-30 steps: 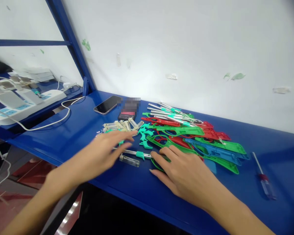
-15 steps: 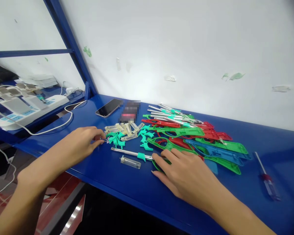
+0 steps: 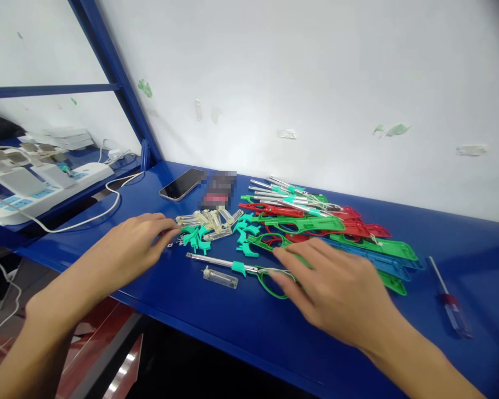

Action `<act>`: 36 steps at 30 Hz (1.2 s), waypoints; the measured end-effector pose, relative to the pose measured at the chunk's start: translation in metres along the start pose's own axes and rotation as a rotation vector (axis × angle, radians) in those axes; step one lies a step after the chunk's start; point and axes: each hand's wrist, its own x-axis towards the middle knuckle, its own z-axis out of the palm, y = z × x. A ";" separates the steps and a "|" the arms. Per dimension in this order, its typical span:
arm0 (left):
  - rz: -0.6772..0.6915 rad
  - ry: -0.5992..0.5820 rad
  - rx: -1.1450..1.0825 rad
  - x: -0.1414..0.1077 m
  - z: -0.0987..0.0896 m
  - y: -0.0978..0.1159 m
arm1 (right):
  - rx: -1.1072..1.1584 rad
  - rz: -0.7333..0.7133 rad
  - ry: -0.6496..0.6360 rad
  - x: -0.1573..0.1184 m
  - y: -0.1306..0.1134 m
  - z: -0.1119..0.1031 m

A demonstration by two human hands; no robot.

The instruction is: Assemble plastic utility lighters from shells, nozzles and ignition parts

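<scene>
My left hand [image 3: 137, 239] is closed in a pinch beside a pile of teal triggers [image 3: 197, 239]. Tiny metal parts [image 3: 178, 240] lie by its fingertips, and whatever it pinches is too small to name. Over the near green lighter shell [image 3: 270, 287] is my right hand [image 3: 336, 285], thumb and index finger apart, hiding much of that shell. A metal lighter tube [image 3: 212, 260] with a teal trigger and a thin wire leads into this shell. Just in front of the tube lies a clear fuel tank [image 3: 220, 278].
Green, red and blue lighter shells [image 3: 370, 255] are heaped at right, with metal tubes [image 3: 280, 195] behind. Clear tanks [image 3: 216, 220] lie mid-table. A screwdriver [image 3: 451, 305] rests far right, a phone [image 3: 183, 184] at the back. A power strip [image 3: 45, 191] and white cable stand left.
My right hand has lifted slightly and drawn right, uncovering more of the green shell's loop and the wire. My left hand stays by the small parts.
</scene>
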 end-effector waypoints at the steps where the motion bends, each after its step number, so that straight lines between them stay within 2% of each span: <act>1: 0.007 0.020 0.009 0.001 0.000 0.003 | -0.022 0.038 0.055 0.001 0.004 -0.003; 4: 0.026 0.084 0.029 0.006 0.003 0.015 | -0.081 0.145 0.168 0.001 0.016 -0.011; 7: 0.046 0.137 0.027 0.012 0.012 0.027 | -0.127 0.193 0.215 0.001 0.022 -0.013; 13: 0.116 0.155 0.000 0.017 0.027 0.040 | -0.115 0.181 0.247 0.003 0.015 -0.007; 16: 0.138 0.153 -0.008 0.016 0.028 0.041 | -0.019 0.226 0.233 0.004 0.013 -0.007; 18: 0.142 0.163 -0.009 0.016 0.026 0.040 | 0.181 0.332 0.120 0.004 0.016 -0.011; 21: 0.132 0.190 -0.003 0.015 0.019 0.035 | 0.515 0.464 -0.182 0.004 0.027 -0.021; 23: 0.107 0.215 0.008 0.014 0.014 0.028 | 0.596 0.489 -0.305 0.002 0.036 -0.028; 28: 0.025 0.272 0.041 0.008 0.000 0.018 | 0.569 0.488 -0.463 -0.009 0.046 -0.033; 33: 0.033 0.108 -0.005 0.005 -0.009 0.026 | 0.512 0.475 -0.555 -0.016 0.042 -0.024; 36: 0.045 0.072 -0.008 0.005 -0.008 0.028 | 0.466 0.481 -0.600 -0.015 0.041 -0.021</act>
